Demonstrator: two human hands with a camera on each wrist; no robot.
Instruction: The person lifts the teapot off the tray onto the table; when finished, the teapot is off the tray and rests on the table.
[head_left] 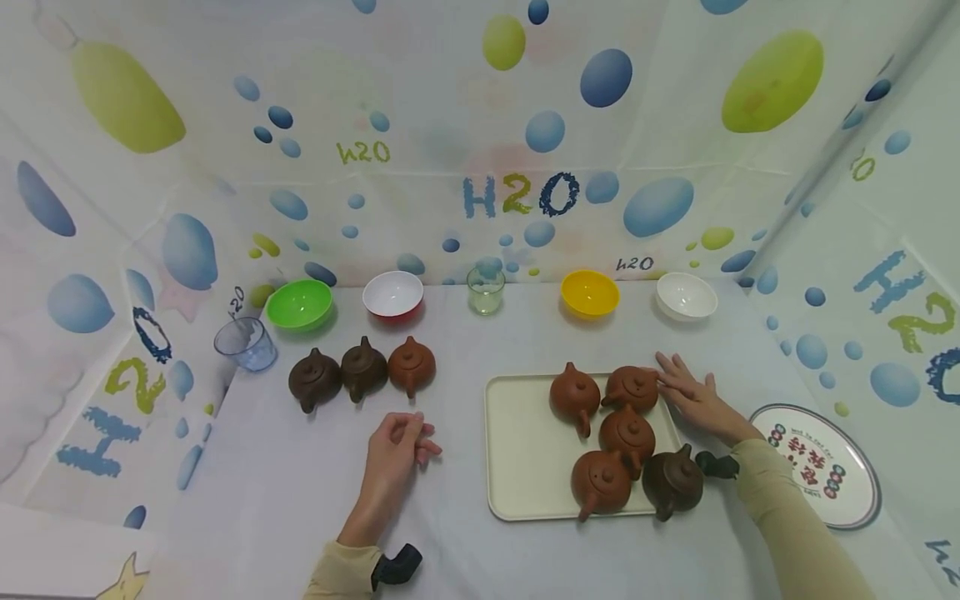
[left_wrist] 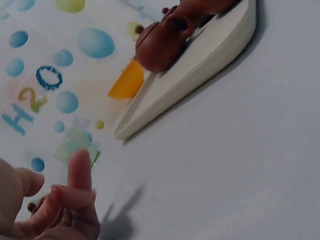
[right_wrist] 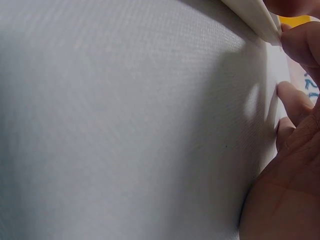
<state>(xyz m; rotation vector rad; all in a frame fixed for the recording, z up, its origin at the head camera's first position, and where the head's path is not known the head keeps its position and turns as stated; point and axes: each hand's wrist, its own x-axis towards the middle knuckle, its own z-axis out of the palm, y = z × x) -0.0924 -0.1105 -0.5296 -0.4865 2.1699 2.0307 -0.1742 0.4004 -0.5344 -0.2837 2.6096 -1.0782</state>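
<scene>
My right hand is at the back right corner of a cream tray, its thumb and index finger pinching the right end of a reddish-brown clay teapot. The other fingers spread away from it. In the right wrist view, the fingers are close to the tray's corner. Three more reddish teapots and a dark brown teapot are on the tray, the dark one overlapping its right edge. My left hand is held loosely curled left of the tray, with nothing in it.
Two dark teapots and a reddish teapot stand in a row at left. Along the back are green, red-and-white, yellow and white bowls, plus a greenish glass. A bluish glass stands far left; a printed oval plate lies right.
</scene>
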